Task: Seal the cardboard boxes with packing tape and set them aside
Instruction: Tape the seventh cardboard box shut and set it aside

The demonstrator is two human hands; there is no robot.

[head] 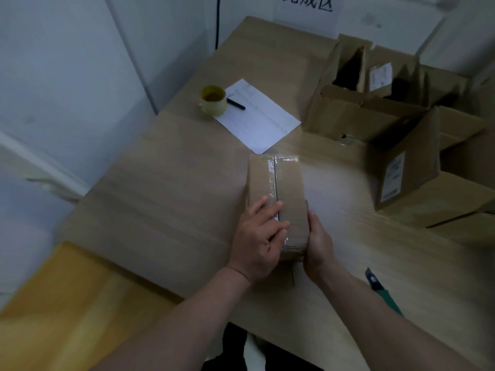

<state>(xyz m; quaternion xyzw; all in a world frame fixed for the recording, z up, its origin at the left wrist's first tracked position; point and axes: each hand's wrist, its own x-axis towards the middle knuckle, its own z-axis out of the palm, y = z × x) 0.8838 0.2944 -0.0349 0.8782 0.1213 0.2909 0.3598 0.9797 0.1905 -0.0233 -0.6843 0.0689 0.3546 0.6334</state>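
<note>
While the left hand (258,238) pressed flat on the taped box (276,199), the right hand (317,243) gripped its side. Open boxes (356,103) behind appeared dark inside; contents indiscernible.

We see a small brown box (276,202) of matt cardboard, its top seam under glossy clear tape (274,180) that catches the light. Under it, the pale wood-grain tabletop (166,188) looks smooth with a soft sheen. A matt white paper sheet (259,116) lies further back.
</note>
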